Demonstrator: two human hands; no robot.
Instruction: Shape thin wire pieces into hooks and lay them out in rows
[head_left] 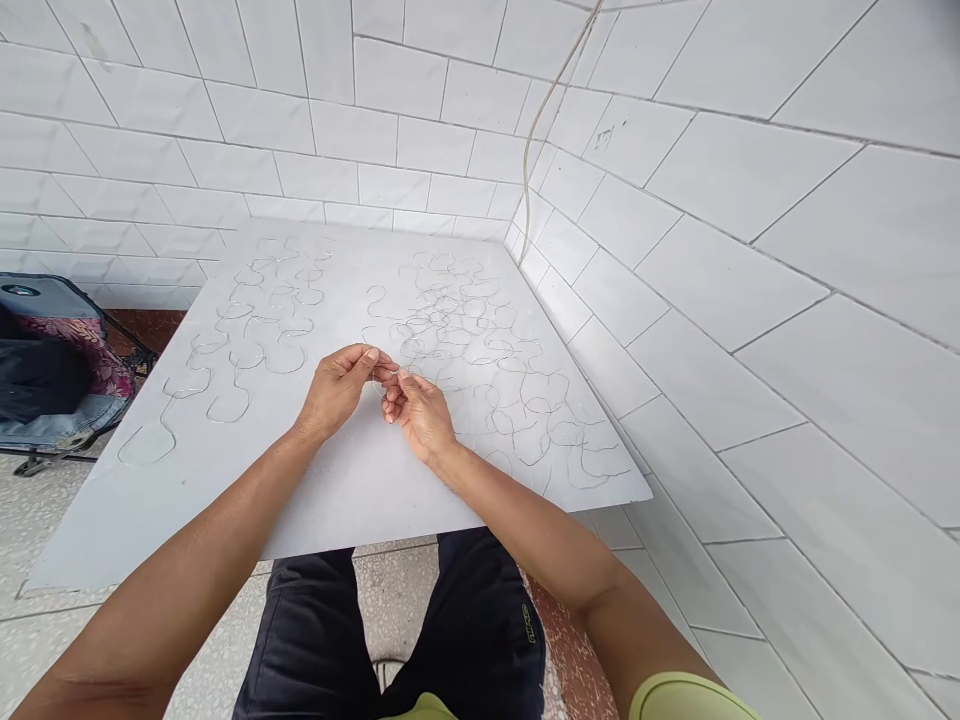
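My left hand [339,387] and my right hand [420,412] meet over the middle of a white board [352,490]. Both pinch one thin bent wire piece [382,380] between thumb and fingertips, just above the board. To the right of my hands lies a tangled pile of wire loops [480,350]. To the left, separate wire loops [247,340] lie spread out in rows on the board.
The board rests over my lap against a white tiled wall [750,300] on the right. A thin cable [544,120] hangs down the wall corner. A folding chair with cloth [52,370] stands on the floor at far left.
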